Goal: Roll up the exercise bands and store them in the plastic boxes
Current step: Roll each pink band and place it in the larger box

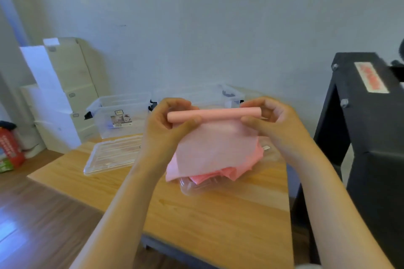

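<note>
Pink exercise band (215, 137) mid-roll, held in the air above the wooden table (218, 214).

Left hand (168, 122) and right hand (273, 120) each pinch one end of the tight tube, thumbs beneath. Thin, limp, matte sheet; light, probably slightly tacky (latex, I'd guess). Best held at the roll ends or it will likely unwind. The loose tail drapes toward 6 o'clock onto a pink heap over a clear lid, blurred. Open plastic box (119, 113) waits at 10 o'clock.
</note>
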Demonstrator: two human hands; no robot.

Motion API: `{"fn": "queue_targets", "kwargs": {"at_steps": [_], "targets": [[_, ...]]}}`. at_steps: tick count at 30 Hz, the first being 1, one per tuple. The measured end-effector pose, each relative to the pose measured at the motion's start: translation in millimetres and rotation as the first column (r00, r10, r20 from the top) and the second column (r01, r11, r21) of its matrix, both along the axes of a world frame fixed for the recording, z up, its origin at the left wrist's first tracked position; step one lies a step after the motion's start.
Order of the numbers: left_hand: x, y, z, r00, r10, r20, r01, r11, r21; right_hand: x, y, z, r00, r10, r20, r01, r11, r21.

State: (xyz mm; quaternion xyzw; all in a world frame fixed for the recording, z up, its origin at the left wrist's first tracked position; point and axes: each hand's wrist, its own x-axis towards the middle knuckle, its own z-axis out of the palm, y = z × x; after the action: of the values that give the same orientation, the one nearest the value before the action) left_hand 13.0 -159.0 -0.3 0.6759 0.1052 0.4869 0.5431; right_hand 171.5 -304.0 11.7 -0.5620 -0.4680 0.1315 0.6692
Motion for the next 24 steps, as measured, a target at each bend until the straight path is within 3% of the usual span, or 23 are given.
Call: {"fn": "queue_targets", "kwargs": {"at_steps": [4, 7, 14, 21, 24], "targets": [[-6.4, -11.5, 46.7, 0.998, -0.004, 0.057, -0.002, 0.993, 0.114, -6.5, -11.6, 45.6, 0.998, 0.008, 0.069, -0.014, 0.996, 0.092], [-8.1, -14.1, 64.9, 0.993, -0.036, 0.111, 0.023, 0.993, 0.116, -9.2, -16.3, 64.4, 0.996, 0.051, 0.068, -0.059, 0.99, 0.129], [4.7, 10.5, 27.7, 0.995, -0.065, 0.072, 0.064, 0.998, 0.016, 1.2, 8.2, 36.5, 0.996, -0.009, 0.091, 0.005, 0.999, 0.05], [24.9, 48.5, -44.7, 1.0, -0.02, -0.006, 0.02, 0.999, -0.029, 25.0, 51.6, -36.5, 0.98, 0.023, -0.198, -0.045, 0.993, -0.108], [28.9, 57.3, -67.9, 0.999, 0.02, -0.047, -0.02, 1.0, -0.005, 30.4, 62.8, -57.2, 0.968, 0.006, -0.253, -0.057, 0.979, -0.195]]}}
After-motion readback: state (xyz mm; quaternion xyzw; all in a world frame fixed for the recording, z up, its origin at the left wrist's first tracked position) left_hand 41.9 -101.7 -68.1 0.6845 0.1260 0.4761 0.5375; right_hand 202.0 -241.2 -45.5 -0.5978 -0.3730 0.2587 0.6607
